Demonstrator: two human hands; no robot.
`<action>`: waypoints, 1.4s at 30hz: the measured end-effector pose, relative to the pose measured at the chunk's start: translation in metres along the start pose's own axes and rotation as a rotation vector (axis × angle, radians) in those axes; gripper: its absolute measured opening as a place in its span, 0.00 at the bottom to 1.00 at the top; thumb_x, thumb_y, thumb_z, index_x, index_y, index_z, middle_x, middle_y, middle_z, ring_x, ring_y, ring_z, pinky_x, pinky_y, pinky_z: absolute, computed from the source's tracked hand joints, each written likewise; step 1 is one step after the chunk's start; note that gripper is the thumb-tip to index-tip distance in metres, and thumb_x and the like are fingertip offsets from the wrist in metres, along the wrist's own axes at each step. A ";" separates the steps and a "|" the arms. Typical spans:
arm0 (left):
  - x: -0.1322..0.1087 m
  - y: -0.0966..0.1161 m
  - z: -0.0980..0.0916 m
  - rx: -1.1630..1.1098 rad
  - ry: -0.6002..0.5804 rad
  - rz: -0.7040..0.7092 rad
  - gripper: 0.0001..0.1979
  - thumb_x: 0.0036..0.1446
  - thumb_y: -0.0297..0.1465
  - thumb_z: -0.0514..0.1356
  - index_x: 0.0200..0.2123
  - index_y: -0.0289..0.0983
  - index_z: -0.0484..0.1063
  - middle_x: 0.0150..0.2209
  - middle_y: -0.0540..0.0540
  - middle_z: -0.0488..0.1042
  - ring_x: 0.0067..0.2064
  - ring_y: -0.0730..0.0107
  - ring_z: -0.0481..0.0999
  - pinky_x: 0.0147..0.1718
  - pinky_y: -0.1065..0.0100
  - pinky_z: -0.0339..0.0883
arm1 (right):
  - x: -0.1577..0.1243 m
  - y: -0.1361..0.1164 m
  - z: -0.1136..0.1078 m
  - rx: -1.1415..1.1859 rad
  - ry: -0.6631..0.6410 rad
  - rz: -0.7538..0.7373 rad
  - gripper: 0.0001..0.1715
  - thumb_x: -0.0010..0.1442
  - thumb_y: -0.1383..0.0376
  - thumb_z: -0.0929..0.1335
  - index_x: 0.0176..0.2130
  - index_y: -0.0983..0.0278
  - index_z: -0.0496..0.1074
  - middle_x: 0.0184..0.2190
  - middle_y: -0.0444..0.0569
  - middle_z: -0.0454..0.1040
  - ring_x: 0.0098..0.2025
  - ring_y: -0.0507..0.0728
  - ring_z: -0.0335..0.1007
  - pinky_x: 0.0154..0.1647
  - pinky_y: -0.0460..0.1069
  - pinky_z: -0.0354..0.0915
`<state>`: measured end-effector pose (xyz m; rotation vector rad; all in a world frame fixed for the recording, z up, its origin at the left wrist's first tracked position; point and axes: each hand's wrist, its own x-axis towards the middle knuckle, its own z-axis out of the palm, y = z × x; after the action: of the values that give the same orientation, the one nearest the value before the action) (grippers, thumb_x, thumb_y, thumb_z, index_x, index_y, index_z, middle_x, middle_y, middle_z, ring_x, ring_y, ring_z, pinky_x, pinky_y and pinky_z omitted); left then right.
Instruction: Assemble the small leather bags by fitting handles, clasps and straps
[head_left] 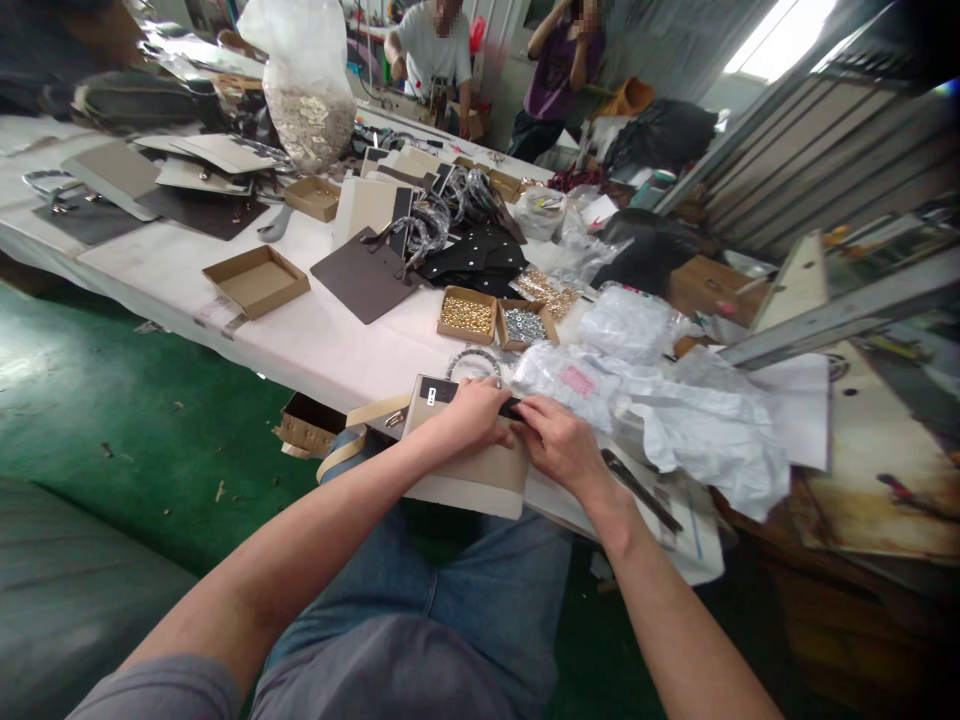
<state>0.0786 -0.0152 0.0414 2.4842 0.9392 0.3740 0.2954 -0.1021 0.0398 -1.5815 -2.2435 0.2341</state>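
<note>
A beige handbag panel with a black strip along its far edge lies across my lap at the table's edge. The strip carries a small pale metal fitting near its left end. My left hand is closed over the far edge, its fingers on the strip. At the right end, my right hand pinches the black strip between thumb and fingers; anything small inside the pinch is hidden. Just beyond the panel shows a plastic-wrapped ring handle. To the left are a tan strap and a metal clasp.
Small boxes of gold fittings and silver fittings stand ahead, with an open cardboard box to their left. Brown panels with wrapped handles are piled behind. White plastic packaging and a dark flat tool lie right.
</note>
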 end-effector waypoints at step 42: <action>-0.001 0.002 -0.001 -0.018 0.009 -0.028 0.31 0.55 0.46 0.80 0.58 0.38 0.83 0.56 0.35 0.81 0.60 0.38 0.80 0.61 0.49 0.71 | 0.010 0.010 0.009 0.585 0.074 0.481 0.17 0.66 0.52 0.78 0.47 0.60 0.88 0.41 0.52 0.89 0.36 0.61 0.83 0.37 0.53 0.76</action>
<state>0.0784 -0.0173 0.0428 2.4525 0.9697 0.3830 0.2977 -0.0882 0.0299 -1.7073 -1.5009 0.8561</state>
